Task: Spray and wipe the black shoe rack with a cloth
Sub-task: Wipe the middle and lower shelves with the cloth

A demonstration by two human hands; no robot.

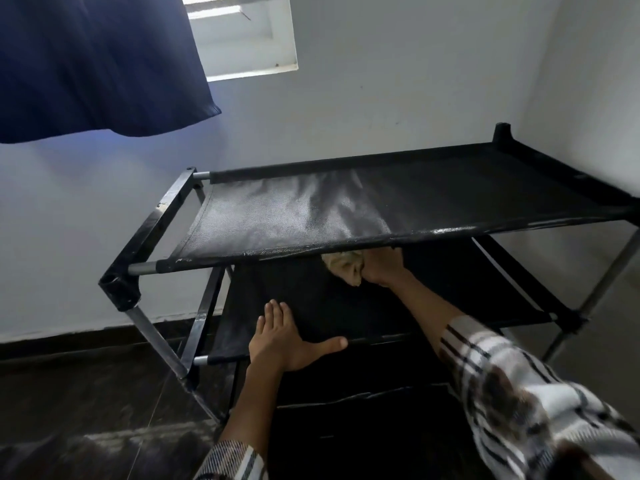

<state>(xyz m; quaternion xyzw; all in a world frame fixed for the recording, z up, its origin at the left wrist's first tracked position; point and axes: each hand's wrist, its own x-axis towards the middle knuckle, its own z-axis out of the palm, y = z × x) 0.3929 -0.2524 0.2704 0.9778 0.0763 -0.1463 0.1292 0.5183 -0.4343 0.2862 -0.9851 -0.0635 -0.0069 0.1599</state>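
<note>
Head view gives us only part of the story: the right hand (381,268) reaches under the top shelf (346,209), whose front edge cuts off its fingers, so we can make out little more than the knuckles and a clenched hold on the cloth (343,266). That tan cloth is bunched up, half hidden by the same edge, and sits on the middle shelf (346,306). We see no spray bottle anywhere. Going left to right, the left hand (284,337) lies flat and relaxed on the front edge of the middle shelf, fingers straight and thumb spread along the rail, holding nothing. The rack (166,216) is black, with metal tubes, plastic corner joints and dark fabric shelves; the top shelf has a pale sheen on its left half, and chipped paint shows on the left rail. Its lowest tier is too dark for us to read. The rack stands in a corner on a dark floor (86,393), against a white wall (381,81). A navy curtain (97,64) hangs at upper left beside a window (249,32). Plaid sleeves (502,386) cover both forearms.
</note>
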